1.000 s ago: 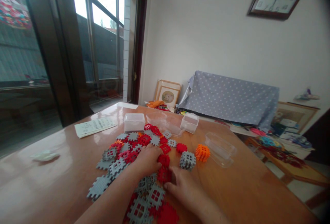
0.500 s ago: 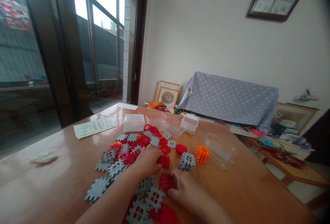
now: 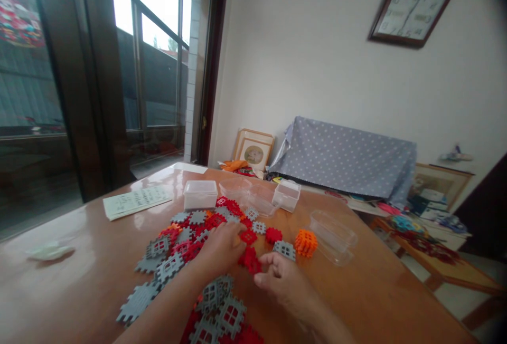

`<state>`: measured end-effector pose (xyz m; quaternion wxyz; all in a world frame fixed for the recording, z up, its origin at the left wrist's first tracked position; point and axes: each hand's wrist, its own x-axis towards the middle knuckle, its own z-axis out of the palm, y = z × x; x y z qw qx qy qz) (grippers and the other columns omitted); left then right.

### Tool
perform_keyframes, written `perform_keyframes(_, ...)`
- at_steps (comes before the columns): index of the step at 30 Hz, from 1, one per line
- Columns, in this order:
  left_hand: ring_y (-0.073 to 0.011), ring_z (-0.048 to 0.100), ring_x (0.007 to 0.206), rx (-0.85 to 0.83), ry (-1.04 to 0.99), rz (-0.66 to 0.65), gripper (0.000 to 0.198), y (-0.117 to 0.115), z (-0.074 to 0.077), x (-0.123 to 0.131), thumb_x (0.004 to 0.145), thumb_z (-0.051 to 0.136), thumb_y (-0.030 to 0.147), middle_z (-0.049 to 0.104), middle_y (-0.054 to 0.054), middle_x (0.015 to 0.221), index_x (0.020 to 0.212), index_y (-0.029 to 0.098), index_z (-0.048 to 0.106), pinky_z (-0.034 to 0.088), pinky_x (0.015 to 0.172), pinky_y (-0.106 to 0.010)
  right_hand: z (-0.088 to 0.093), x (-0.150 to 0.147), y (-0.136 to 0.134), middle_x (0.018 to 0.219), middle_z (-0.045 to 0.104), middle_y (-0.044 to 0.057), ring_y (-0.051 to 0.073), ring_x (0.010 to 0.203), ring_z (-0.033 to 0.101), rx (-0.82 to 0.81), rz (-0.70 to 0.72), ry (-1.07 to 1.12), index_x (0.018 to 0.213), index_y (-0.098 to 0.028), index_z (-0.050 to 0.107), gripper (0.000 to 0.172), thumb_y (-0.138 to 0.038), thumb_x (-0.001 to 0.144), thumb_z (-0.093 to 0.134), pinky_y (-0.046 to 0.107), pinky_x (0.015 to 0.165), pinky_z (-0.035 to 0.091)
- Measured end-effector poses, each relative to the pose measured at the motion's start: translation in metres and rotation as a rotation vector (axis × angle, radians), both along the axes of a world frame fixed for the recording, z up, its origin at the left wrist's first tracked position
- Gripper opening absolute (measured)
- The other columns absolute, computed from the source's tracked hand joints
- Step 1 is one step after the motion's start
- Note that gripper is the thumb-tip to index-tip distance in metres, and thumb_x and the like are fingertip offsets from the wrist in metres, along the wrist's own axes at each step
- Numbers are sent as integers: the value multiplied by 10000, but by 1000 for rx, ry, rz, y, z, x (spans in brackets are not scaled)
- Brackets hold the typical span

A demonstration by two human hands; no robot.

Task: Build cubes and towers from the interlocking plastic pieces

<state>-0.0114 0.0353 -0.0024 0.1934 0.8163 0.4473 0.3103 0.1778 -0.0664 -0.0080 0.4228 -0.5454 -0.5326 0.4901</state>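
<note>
Red is the colour of the tile cluster (image 3: 249, 259) that is gripped between both hands, just above the worktop (image 3: 376, 291) and near the middle of the scene. The left hand (image 3: 219, 249) is curled shut on the cluster's left side. The right hand (image 3: 283, 283) is closed on its right side, with bent fingertips (image 3: 270, 260) and thumb pinched against it.

A loose pile of grey and red tiles (image 3: 178, 244) is spread over the worktop to the left of the hands and runs under the left forearm. Larger grey tiles (image 3: 217, 307) are seen at the near edge, between the two forearms. A grey cube (image 3: 284, 249) built of tiles is set just beyond the right hand, and an orange cube (image 3: 306, 242) is placed just to its right. Further right, a clear tray (image 3: 332, 230) is laid on the worktop. Two clear boxes (image 3: 200, 194) (image 3: 287, 195) are stood at the far side of the pile, and a printed sheet (image 3: 137, 200) is laid to the far left
</note>
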Motion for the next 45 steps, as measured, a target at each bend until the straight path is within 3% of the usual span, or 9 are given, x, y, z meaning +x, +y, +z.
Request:
perform_keyframes(4,-199,646,958,-98,-447,-155,246,-17,18,9,911,513,293,700,-62,1008,1103,184,623,502,878,-317,10,0,0,581,492,-84,37,418,272,-11,3,616,962,-202,603,306,-429,808,738,192,429,179)
perform_keyframes(7,-175,637,877,-91,-485,-243,251,-35,27,16,896,572,312,699,-41,976,1107,193,638,499,807,-287,10,-1,2,563,502,-76,32,409,288,21,-15,851,768,-192,566,278,-398,827,742,185,419,222)
perform_keyframes(10,-185,624,913,-60,-444,-228,321,-46,28,22,816,681,289,695,-37,1020,1125,208,646,489,842,-303,7,-2,3,546,514,-67,29,395,287,-22,-17,923,673,-177,549,343,-413,821,750,185,403,247)
perform_keyframes(16,-209,633,990,-83,-431,-153,410,-46,23,28,747,755,293,698,-40,1090,1134,214,645,487,901,-327,4,-3,3,572,571,-53,35,392,326,12,-13,881,764,-179,599,223,-341,855,722,186,406,255)
perform_keyframes(23,-201,641,972,-74,-410,-174,435,-43,24,28,781,700,255,698,-51,1104,1208,212,627,504,893,-325,8,-1,2,620,574,-54,25,408,335,39,-38,773,805,-173,599,207,-338,857,714,180,414,239)
perform_keyframes(30,-249,618,1125,-58,-424,-154,539,-40,14,29,776,734,328,658,-88,1250,1284,218,591,492,990,-371,9,-1,2,630,550,-57,28,425,319,48,-82,681,836,-185,577,176,-315,863,693,181,422,202)
perform_keyframes(36,-239,598,1171,-29,-383,-134,529,-35,10,29,776,686,227,647,-73,1266,1291,228,567,472,1033,-373,4,-2,4,652,536,-51,35,455,335,104,-126,563,849,-186,586,149,-315,873,656,188,430,180)
perform_keyframes(41,-243,565,1232,23,-298,-112,607,-26,-4,25,766,666,198,607,-62,1338,1352,260,520,454,1059,-381,-2,-3,6,647,539,-44,44,465,348,142,-197,432,808,-188,575,273,-437,910,621,198,436,194)
perform_keyframes(45,-236,577,1203,60,-271,-108,590,-25,-2,22,765,651,192,617,-62,1308,1338,250,516,455,1051,-377,-3,-5,6,632,523,-45,47,465,339,138,-207,398,756,-184,562,349,-499,893,626,204,435,198)
